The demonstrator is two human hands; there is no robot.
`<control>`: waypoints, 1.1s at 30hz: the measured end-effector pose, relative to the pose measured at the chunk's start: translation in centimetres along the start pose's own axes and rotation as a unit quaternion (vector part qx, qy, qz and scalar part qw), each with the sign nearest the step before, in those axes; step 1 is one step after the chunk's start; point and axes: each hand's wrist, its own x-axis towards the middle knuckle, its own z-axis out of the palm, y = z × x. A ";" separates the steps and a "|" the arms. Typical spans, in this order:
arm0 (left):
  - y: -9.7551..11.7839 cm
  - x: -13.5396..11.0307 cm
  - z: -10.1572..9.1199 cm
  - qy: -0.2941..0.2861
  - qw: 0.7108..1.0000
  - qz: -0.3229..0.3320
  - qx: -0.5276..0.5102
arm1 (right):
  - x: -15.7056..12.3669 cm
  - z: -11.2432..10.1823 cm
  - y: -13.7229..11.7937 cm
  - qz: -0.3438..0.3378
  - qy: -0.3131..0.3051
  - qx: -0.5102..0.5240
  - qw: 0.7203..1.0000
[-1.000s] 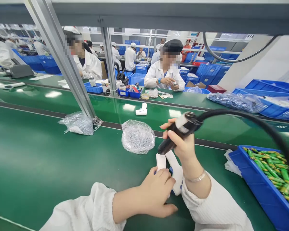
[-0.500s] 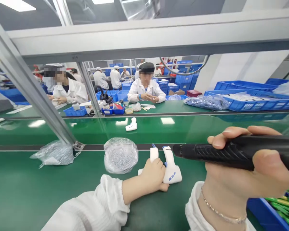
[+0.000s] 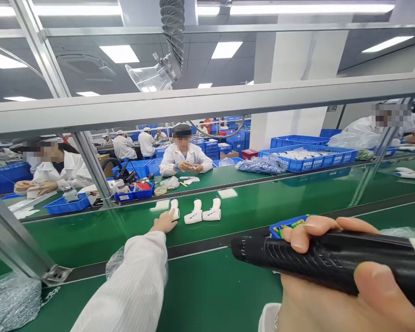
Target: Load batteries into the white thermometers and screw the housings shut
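Note:
My right hand [image 3: 335, 272] is wrapped round a black electric screwdriver [image 3: 307, 258], its tip pointing left over the near bench. Stretched out to the belt, my left hand [image 3: 164, 222] has its fingers against the lower part of a white pistol-shaped plastic housing [image 3: 174, 208], the leftmost of three. Just right of it lie a second white housing with blue buttons [image 3: 193, 216] and a third white housing [image 3: 212, 212], close together. Part of the grip on the leftmost one is hidden.
A bag of small metal screws [image 3: 14, 299] lies at the lower left, near a metal frame post [image 3: 58, 274]. Behind my right hand is a blue bin of green parts [image 3: 275, 228]. Across the green belt [image 3: 256, 207], co-workers sit among blue trays [image 3: 307, 161].
My left hand has gone from the near bench forward to the belt, where three white housings now lie instead of one. The view has tilted up; my right hand still holds the screwdriver.

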 end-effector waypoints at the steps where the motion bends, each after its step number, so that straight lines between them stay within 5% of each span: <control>1: -0.6 -0.5 0.0 -0.002 1.000 0.002 0.001 | -0.1 0.1 -0.1 0.003 0.000 0.005 1.000; 6: -0.3 -3.1 -0.8 0.020 0.997 0.081 -0.004 | -0.4 0.5 -0.3 -0.002 -0.011 0.011 1.000; 9: 0.5 -7.0 0.2 0.029 0.991 0.133 -0.013 | -0.5 0.5 -0.5 -0.018 -0.001 -0.002 1.000; 13: 0.4 -14.7 5.4 0.011 0.967 0.254 -0.018 | -0.7 0.3 -0.3 -0.021 -0.012 -0.003 1.000; 16: -0.3 -18.3 9.2 -0.015 0.951 0.308 -0.023 | -0.8 0.4 0.5 -0.013 -0.041 -0.004 0.999; 18: -1.2 -18.3 9.7 0.008 0.964 0.265 -0.033 | -1.0 0.5 1.1 -0.016 -0.055 0.001 0.998; 23: -5.2 -14.9 6.4 0.119 0.991 0.052 -0.035 | -1.6 1.0 2.8 -0.012 -0.067 0.014 0.998; 33: -7.3 -14.8 8.1 0.133 0.988 0.016 -0.076 | -3.2 2.3 4.4 0.011 -0.147 -0.002 0.989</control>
